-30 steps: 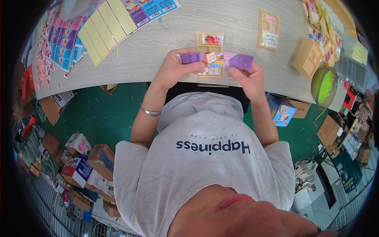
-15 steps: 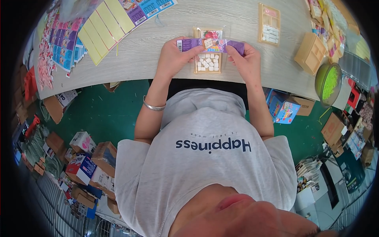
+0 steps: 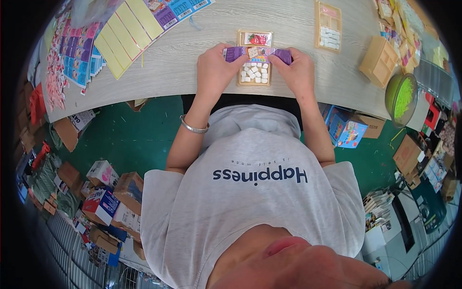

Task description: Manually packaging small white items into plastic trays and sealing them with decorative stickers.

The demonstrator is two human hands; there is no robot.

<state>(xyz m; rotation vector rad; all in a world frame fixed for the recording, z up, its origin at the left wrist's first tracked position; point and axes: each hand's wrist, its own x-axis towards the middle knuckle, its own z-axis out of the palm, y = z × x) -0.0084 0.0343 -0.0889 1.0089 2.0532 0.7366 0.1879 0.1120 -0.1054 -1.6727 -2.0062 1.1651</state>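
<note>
A purple printed label strip (image 3: pixel 258 55) lies across the middle of a small tan tray in a clear case (image 3: pixel 239 40). My left hand (image 3: pixel 216 68) is closed on the strip's left end, thumb pressing near the case's edge. At the other end, my right hand (image 3: pixel 295 71) pinches the strip, its thumb close to the case's right edge. Below the strip, small white block-like pieces (image 3: pixel 254 73) fill the tray's near section. A packet with a red strawberry picture (image 3: pixel 258 38) shows in the far section.
Another tan tray (image 3: pixel 317 42) with white pieces lies at the back right. Near the right edge are a stack of empty trays (image 3: pixel 380 60) and a bowl of green shreds (image 3: pixel 402 98). Sticker sheets (image 3: pixel 126 42) spread over the left side. Cardboard boxes (image 3: pixel 127 192) crowd the floor.
Both hands have brought the label down onto the case, and its ends now bend at the sides. The hands are slightly closer together.
</note>
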